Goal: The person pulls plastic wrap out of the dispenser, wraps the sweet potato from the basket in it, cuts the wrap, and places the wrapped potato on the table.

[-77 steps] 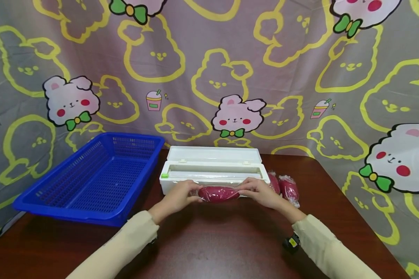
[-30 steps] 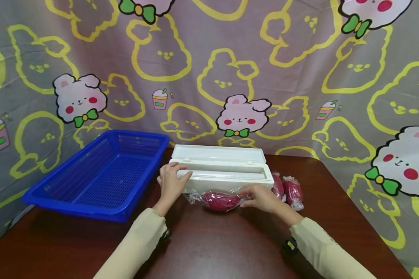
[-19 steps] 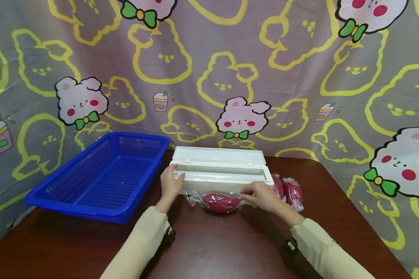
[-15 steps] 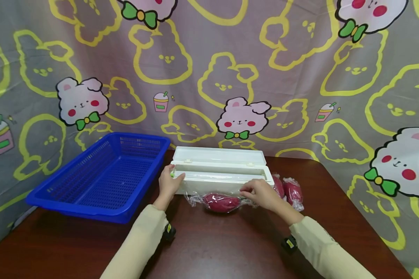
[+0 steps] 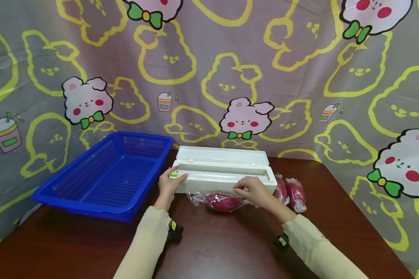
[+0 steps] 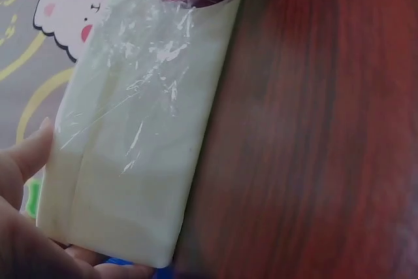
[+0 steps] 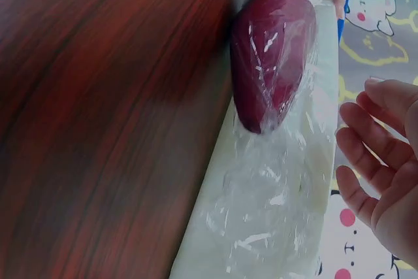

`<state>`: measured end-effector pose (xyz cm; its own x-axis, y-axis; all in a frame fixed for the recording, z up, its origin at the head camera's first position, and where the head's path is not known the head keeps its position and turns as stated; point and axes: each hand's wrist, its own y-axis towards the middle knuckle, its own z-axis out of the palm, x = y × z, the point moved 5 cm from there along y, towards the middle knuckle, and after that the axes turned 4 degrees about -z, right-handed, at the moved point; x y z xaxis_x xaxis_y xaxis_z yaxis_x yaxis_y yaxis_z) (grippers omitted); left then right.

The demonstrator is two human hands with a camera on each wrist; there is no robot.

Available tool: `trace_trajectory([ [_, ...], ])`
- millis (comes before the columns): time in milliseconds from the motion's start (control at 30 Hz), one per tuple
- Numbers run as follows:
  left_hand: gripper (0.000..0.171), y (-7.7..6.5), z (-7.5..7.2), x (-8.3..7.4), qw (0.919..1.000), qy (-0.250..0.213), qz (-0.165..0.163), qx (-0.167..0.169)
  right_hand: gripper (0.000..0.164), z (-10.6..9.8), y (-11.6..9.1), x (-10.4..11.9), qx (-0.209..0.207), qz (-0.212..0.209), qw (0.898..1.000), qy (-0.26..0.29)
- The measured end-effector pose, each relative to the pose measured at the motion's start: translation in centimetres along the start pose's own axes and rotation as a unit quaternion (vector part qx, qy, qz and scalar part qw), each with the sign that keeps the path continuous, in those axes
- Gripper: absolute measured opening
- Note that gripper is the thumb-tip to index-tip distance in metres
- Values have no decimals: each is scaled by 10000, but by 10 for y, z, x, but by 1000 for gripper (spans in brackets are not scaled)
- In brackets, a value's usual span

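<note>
A white cling film dispenser stands with its lid raised and a roll of film inside. My left hand grips its left end, thumb at the upper front edge by a green slider. Against the front wall is a dark red, tapered vegetable like a sweet potato, wrapped in clear film that spreads up that wall. My right hand hovers at the dispenser's upper front edge, right of the middle. In the right wrist view its fingers are loosely bent, with nothing visible between them.
To the left stands a large blue plastic basket with slotted walls. Two more film-wrapped red pieces lie right of the dispenser, one close beside it and another farther out. A patterned curtain hangs behind the brown table.
The wrapped vegetable, earlier stretched between both hands, has come down in front of the dispenser. My left hand has moved to the dispenser's left end; the right has released the film and shifted slightly left.
</note>
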<state>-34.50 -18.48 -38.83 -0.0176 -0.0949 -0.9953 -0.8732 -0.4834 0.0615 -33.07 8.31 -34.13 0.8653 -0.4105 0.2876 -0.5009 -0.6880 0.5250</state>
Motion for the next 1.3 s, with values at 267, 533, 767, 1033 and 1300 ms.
trace_trajectory([
  [267, 56, 1, 1, 6, 9958, -904, -173, 29, 8, 12, 22, 4, -119, 103, 9987, 488],
  [533, 60, 1, 1, 6, 9916, -1285, -119, 61, 12, 32, 58, 7, -335, 533, 9865, 1511],
  [767, 51, 2, 3, 10, 9920, -1211, -175, 320, 15, 50, 89, 18, -1011, 1423, 9414, 2887],
  [1033, 48, 4, 2, 10, 9940, -941, -175, 525, 16, 89, 114, 0, -1602, 1932, 9132, 3211],
  [1300, 50, 4, 1, 8, 9937, -907, -332, 562, 13, 98, 132, 14, -879, 1564, 9630, 2012],
])
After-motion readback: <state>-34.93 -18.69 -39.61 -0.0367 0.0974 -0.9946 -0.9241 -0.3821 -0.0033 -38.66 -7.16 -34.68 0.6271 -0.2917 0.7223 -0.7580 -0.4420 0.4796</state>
